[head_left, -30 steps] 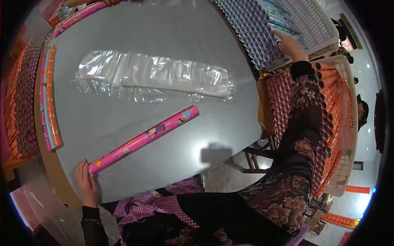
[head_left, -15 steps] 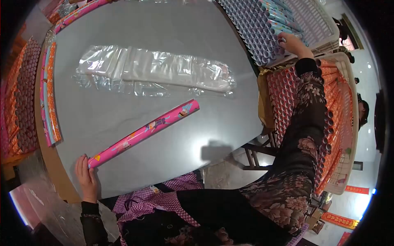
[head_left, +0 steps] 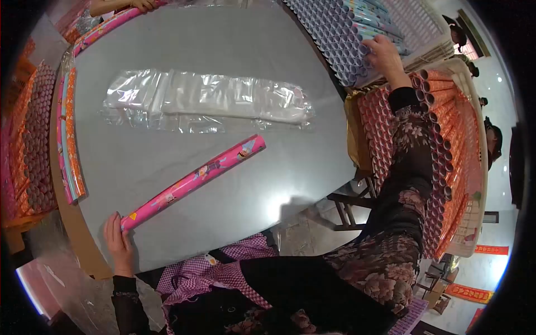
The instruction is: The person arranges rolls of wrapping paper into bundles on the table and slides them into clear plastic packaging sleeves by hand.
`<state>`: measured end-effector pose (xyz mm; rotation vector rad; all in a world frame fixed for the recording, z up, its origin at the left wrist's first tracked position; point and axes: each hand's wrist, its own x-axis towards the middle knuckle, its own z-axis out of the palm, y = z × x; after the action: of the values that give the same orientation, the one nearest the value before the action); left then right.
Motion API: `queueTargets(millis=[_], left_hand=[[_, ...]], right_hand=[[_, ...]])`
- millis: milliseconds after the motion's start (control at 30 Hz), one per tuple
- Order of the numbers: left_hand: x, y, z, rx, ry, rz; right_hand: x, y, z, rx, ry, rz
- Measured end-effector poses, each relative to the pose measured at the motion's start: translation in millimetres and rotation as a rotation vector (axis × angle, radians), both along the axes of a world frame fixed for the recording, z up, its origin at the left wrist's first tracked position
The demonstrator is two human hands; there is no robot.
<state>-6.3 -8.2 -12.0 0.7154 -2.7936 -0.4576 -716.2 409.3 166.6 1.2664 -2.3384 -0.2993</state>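
A roll of pink wrapping paper [head_left: 195,180] with cartoon figures lies slantwise on the grey table. Its near left end sits between the fingers and thumb of my left hand [head_left: 118,241], which is closed on it. My right hand [head_left: 385,57] reaches far right to a stack of light-blue wrapping paper rolls [head_left: 338,42]. Its fingers are curled round the open end of one blue roll, partly hidden by the hand. Beyond the pink roll, a pile of clear plastic sleeves [head_left: 212,97] lies flat.
White baskets at right hold the blue rolls and orange-red rolls [head_left: 446,139]. Pink, blue and orange rolls [head_left: 68,134] lie along the table's left edge, beside more stacked rolls [head_left: 36,145]. Another person's hand [head_left: 144,4] touches a pink roll [head_left: 109,29] at upper left.
My right hand has shifted slightly left over the blue rolls' ends, its fingers curling more. Another person's hand and forearm have appeared at upper left. My left hand stays on the pink roll.
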Motion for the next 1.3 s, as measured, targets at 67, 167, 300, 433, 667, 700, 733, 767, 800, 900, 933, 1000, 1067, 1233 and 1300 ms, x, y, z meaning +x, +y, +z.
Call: queueTargets(millis=[67,167,300,433,667,700,733,767,800,900,933,1000,1067,1233,1300], left_hand=[[-0.2,0.5,-0.1,0.025,0.005,0.015],[-1.1,-2.2,-3.5,0.003,0.021,-0.005],[-3.7,2.2,5.5,-0.015,-0.021,-0.013],[-8.2,-2.4,-2.7,-0.007,0.112,-0.008],[-32.7,-13.2,-13.0,-0.088,0.277,-0.082],[-35.5,-13.8,-15.7,-0.096,0.284,-0.074],[-35.8,-13.2,-14.5,-0.105,0.293,-0.079],[-35.0,-14.4,-17.4,-0.116,0.311,-0.085],[-35.3,-16.2,-19.9,-0.122,0.320,-0.076],[-49.7,-15.5,-29.0,-0.175,0.355,-0.111],[-50.4,-15.1,-32.3,-0.173,0.357,-0.101],[-52.4,-17.2,-39.2,-0.209,0.362,-0.086],[-53.2,-20.0,-46.7,-0.194,0.366,-0.045],[-53.9,-23.3,-49.7,-0.187,0.364,-0.055],[-56.3,-27.9,-52.6,-0.142,0.375,-0.098]], right_hand=[[0.3,-11.8,-8.5,-0.063,0.003,0.150],[31.1,-37.2,-18.0,-0.150,-0.022,0.311],[77.2,-69.4,-29.1,-0.197,-0.123,0.415],[135.8,-109.7,-37.9,-0.244,-0.244,0.617],[291.4,-158.3,-38.5,-0.093,-0.422,0.807],[312.6,-160.3,-43.7,-0.094,-0.413,0.818],[334.5,-162.4,-49.2,-0.105,-0.479,0.828],[357.6,-165.4,-55.4,-0.112,-0.537,0.837],[379.8,-168.0,-60.6,-0.110,-0.527,0.847],[418.7,-174.6,-83.8,-0.097,-0.692,0.824],[430.5,-178.3,-94.5,-0.103,-0.716,0.828],[450.6,-190.7,-117.4,-0.092,-0.739,0.837],[471.6,-204.7,-134.7,-0.131,-0.764,0.859],[514.3,-250.1,-164.9,-0.213,-0.773,0.882],[524.0,-266.5,-175.7,-0.229,-0.800,0.860]])
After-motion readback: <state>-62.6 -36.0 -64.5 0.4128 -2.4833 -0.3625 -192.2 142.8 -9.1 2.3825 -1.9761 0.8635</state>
